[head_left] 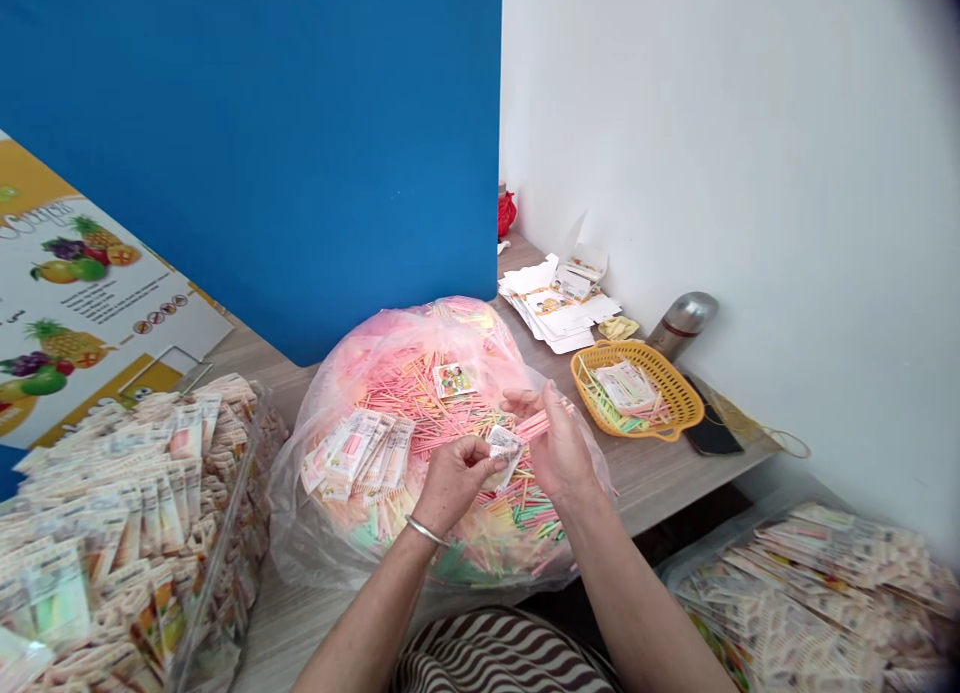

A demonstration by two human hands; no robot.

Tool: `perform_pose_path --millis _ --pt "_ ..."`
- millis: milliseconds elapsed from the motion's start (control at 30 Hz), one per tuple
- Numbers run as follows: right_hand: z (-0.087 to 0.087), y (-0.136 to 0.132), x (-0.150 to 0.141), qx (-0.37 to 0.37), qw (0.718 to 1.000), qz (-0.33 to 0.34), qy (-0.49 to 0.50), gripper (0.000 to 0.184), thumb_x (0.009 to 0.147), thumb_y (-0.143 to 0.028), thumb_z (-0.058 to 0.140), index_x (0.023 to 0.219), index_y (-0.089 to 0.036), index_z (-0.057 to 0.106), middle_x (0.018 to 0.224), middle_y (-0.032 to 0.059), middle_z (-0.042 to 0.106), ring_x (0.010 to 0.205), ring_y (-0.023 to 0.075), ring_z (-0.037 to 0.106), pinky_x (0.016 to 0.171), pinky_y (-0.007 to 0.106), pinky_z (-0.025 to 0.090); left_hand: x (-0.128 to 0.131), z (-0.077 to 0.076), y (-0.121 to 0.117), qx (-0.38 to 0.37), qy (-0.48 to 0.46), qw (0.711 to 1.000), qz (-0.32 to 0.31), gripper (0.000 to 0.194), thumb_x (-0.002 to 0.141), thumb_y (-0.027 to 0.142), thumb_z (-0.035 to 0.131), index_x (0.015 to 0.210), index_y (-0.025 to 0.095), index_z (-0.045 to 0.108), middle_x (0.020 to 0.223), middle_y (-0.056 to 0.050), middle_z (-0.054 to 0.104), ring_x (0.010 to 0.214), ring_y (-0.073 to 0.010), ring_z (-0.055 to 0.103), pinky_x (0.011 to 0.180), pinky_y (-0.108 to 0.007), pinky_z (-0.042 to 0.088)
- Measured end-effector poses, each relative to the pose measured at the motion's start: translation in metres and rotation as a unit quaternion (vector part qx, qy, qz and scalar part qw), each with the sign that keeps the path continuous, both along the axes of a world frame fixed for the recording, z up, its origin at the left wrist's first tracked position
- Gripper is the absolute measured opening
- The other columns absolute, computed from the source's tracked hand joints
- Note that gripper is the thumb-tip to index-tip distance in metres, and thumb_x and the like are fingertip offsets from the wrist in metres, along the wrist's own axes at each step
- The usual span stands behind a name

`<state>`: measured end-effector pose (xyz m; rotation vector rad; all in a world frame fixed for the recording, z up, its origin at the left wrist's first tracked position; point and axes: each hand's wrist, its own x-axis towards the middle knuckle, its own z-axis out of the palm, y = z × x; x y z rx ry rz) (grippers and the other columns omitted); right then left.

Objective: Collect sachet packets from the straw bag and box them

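Note:
My left hand (pixel 457 483), with a silver bangle at the wrist, pinches a small printed sachet (pixel 504 455). Close beside it, my right hand (pixel 559 448) is closed on a few thin pink sticks (pixel 534 425), whose ends point at the sachet's upper edge. Whether the sticks are inside the sachet I cannot tell. Both hands are above a large clear plastic bag (pixel 315 423) heaped with loose pink, yellow and green sticks (pixel 405 398). On the heap, left of my hands, lies a stack of filled sachets (pixel 367 453). Another printed sachet (pixel 454 379) rests further back.
A bin of packed sachets (pixel 135 523) stands at left, another (pixel 817 593) at lower right. A yellow basket (pixel 686 408), phone (pixel 712 435), steel flask (pixel 686 323) and flattened cartons (pixel 555 303) line the right side. A blue panel (pixel 262 153) rises behind the bag.

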<state>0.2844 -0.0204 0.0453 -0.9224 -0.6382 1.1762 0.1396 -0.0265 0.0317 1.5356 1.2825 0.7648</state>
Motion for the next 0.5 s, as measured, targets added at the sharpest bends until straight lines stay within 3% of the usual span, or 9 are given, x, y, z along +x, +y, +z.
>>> perform_pose_path --millis 100,267,400,500 --pt "0.003 0.000 -0.003 -0.001 1.000 -0.005 0.015 0.052 0.091 -0.062 0.047 0.085 -0.019 0.075 0.086 0.0083 0.072 0.088 0.0236 0.066 0.088 0.039 0.048 -0.002 0.000 0.000 0.013 0.007 1.000 -0.017 0.030 0.078 0.038 0.060 0.060 0.015 0.052 0.058 0.003 0.046 0.058 -0.0088 0.038 0.056 -0.021 0.030" --pt "-0.002 -0.002 -0.004 -0.016 1.000 -0.013 0.001 0.051 0.090 -0.061 0.048 0.085 -0.019 0.076 0.087 0.0083 0.072 0.088 0.0238 0.066 0.088 0.038 0.048 -0.008 -0.005 0.000 0.045 0.031 0.998 -0.032 0.025 0.084 0.034 0.051 0.069 0.016 0.058 0.065 0.001 0.053 0.063 -0.0110 0.044 0.060 -0.022 0.033" --pt "-0.004 -0.005 -0.004 -0.019 1.000 -0.009 -0.004 0.050 0.091 -0.061 0.048 0.082 -0.020 0.075 0.086 0.0077 0.072 0.086 0.0237 0.066 0.085 0.038 0.050 -0.007 -0.009 -0.001 0.081 0.064 0.995 -0.009 0.023 0.082 0.030 0.053 0.065 0.016 0.057 0.062 0.002 0.053 0.063 -0.0109 0.044 0.061 -0.022 0.033" --pt "-0.002 -0.005 -0.004 -0.019 1.000 -0.011 -0.009 0.050 0.092 -0.061 0.047 0.083 -0.020 0.075 0.087 0.0075 0.072 0.088 0.0239 0.066 0.085 0.038 0.050 -0.004 -0.010 -0.003 0.068 0.038 0.996 0.032 0.024 0.076 0.034 0.062 0.062 0.016 0.055 0.061 0.002 0.052 0.061 -0.0101 0.044 0.060 -0.022 0.033"
